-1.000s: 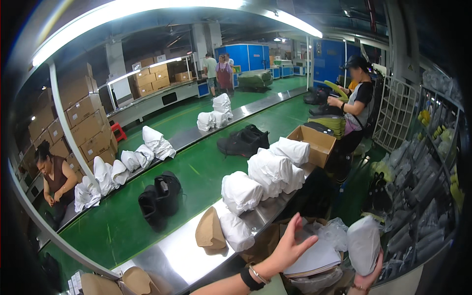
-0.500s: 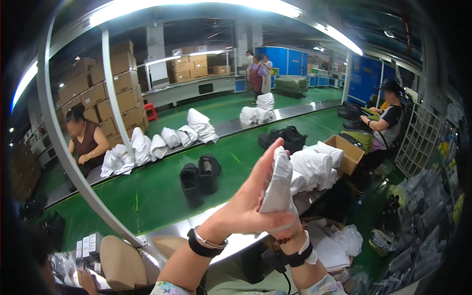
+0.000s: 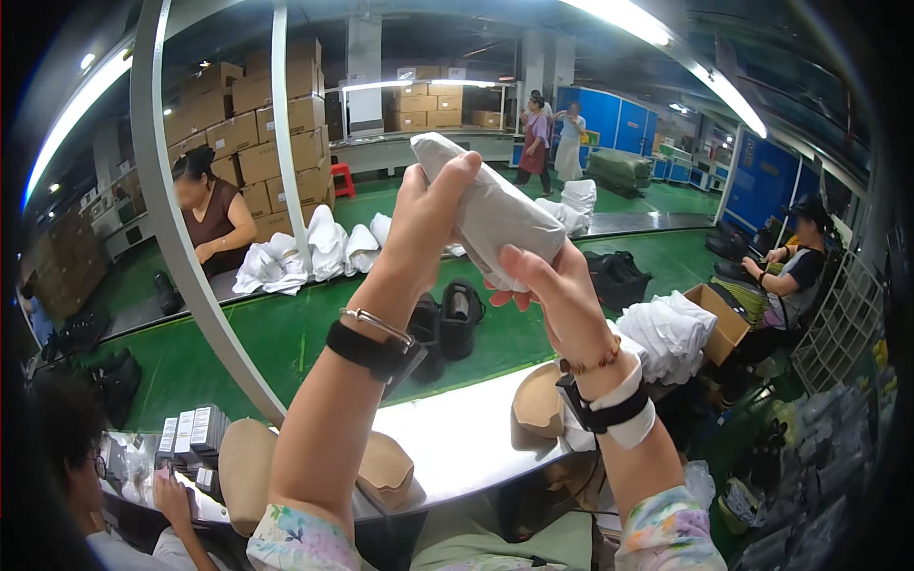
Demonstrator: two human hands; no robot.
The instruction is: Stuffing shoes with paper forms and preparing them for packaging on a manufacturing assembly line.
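A white paper-wrapped bundle [image 3: 500, 217], long and tapered at its far left end, is held up in front of me above the green belt. My left hand [image 3: 419, 214] grips its upper left end, thumb across the top. At the lower right end, my right hand [image 3: 569, 300] closes round it with the thumb on the paper; what the paper wraps is hidden. Behind my left wrist, a pair of black shoes [image 3: 457, 319] stands on the green belt [image 3: 314, 352]. To the right lies a pile of similar white bundles [image 3: 666, 328].
Tan molded shapes [image 3: 540, 400] rest on the bright bench edge [image 3: 457, 428]. A metal post [image 3: 176, 228] rises at my left. A cardboard box [image 3: 719, 319] stands beyond the pile. Co-workers sit at left and far right; another person's hand [image 3: 173, 497] is near small boxes [image 3: 195, 433].
Both hands have raised the white bundle and tilted it, with its tapered end now up and left. My left hand has shifted to that end. The view has swung left.
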